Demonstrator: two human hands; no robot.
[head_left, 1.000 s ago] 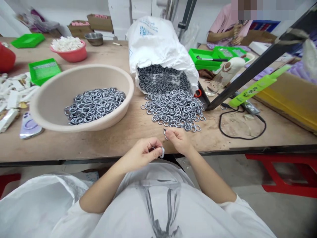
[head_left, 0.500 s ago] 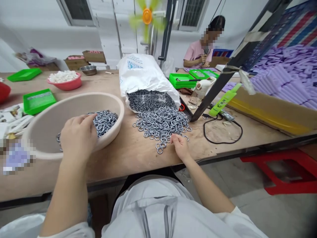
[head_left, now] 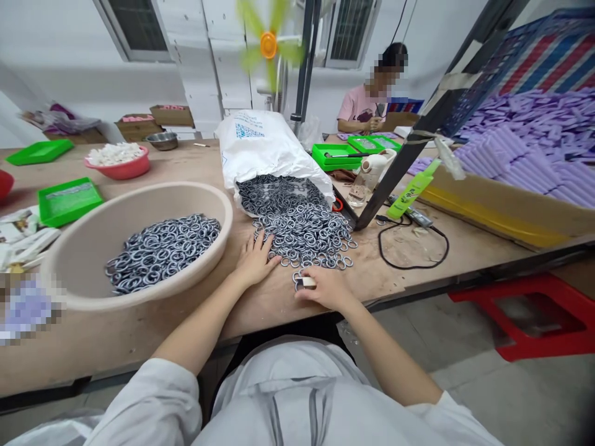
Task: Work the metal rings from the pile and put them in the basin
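"At the middle of the bench (head_left: 116, 341), what lies there?"

"A heap of grey rings (head_left: 304, 235). Call that heap the hub of the clock: the white bag (head_left: 274, 145) lies between eleven and twelve, its open mouth facing the heap and rings spilling out of it."

"And the left hand (head_left: 255, 261)?"

"At eight o'clock, palm down and open, fingers spread, fingertips touching the heap's edge."

"Is the right hand (head_left: 328, 288) gripping anything?"

"Yes, at half past five. Thumb and fingers pinch a small pale piece (head_left: 308, 282); I cannot tell what it is. A few loose rings lie just beside the fingertips."

"What about the beige basin (head_left: 74, 254)?"

"Nine o'clock. More grey rings lie heaped on its bottom, the bare wall showing around them."

"Anything on the other side?"

"A black cable (head_left: 411, 269) loops at three. Toward half past two, a cardboard box (head_left: 488, 210) is heaped with purple pieces (head_left: 539, 142). At one sits a green tray (head_left: 331, 163), and beyond it a person in a pink shirt (head_left: 365, 108)."
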